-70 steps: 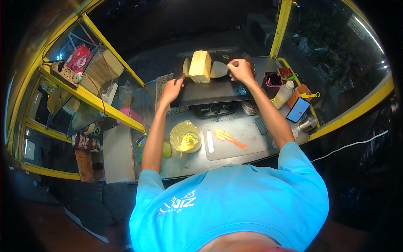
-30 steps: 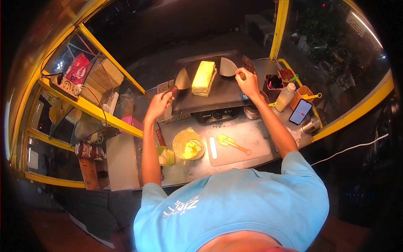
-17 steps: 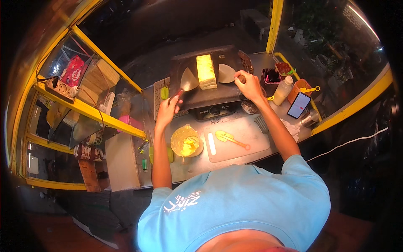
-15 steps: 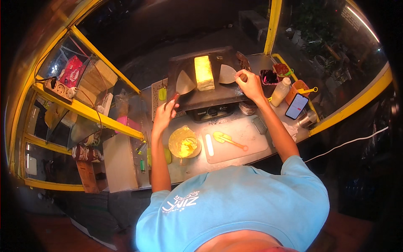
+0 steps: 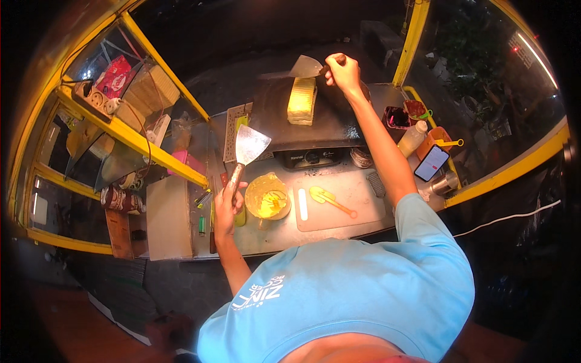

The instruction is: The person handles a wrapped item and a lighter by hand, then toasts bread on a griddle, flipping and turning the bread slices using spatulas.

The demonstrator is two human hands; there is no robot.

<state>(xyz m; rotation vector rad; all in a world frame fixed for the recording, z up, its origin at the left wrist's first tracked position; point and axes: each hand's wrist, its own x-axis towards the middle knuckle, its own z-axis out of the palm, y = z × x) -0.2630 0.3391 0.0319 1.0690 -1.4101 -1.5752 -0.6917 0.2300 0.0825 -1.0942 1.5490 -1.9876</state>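
Head view: left hand [image 5: 225, 202], fingers wrapped round the handle of a flat scraper [image 5: 249, 145], holds its blade above the worktop [image 5: 339, 212] beside a bowl of yellow batter [image 5: 267, 198]. Right hand [image 5: 342, 68], fingers closed on a second scraper [image 5: 304, 66], lifts it past the far edge of the dark griddle [image 5: 327, 124], where a folded yellow slab [image 5: 301, 100] lies. Risk: a raised blade could, apparently, drip or clip the bowl. Yellow-framed stall, dark surroundings; phone [image 5: 431, 163] at right.
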